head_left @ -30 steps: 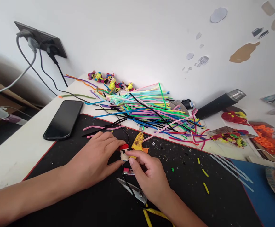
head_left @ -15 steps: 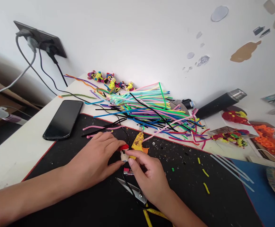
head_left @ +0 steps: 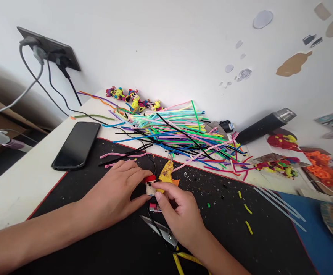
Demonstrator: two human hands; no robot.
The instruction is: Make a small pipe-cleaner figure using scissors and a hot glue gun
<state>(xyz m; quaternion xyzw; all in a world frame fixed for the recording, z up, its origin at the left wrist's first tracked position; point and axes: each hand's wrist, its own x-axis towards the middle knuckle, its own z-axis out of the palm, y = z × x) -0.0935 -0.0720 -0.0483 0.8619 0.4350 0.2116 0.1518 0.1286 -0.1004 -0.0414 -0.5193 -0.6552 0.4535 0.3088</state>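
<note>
A small white figure (head_left: 150,188) with a red top and dark spots is held between both hands above the black mat (head_left: 97,248). My left hand (head_left: 116,191) grips it from the left with thumb and forefinger. My right hand (head_left: 180,208) touches its right side with a forefinger and thumb pinched close together; whether something tiny is between them is hidden. Just behind the right fingers lies a yellow glue gun (head_left: 166,172). Scissors (head_left: 166,233) with yellow handles lie partly under the right hand, beside a small pink-and-white item (head_left: 155,207).
Behind the mat lies a pile of colored pipe cleaners (head_left: 172,126), with small fuzzy figures (head_left: 134,99) beyond. A phone (head_left: 77,145) is at left, a black bottle (head_left: 266,124) at right. Yellow pieces (head_left: 248,227) and translucent sticks (head_left: 280,208) lie on the right.
</note>
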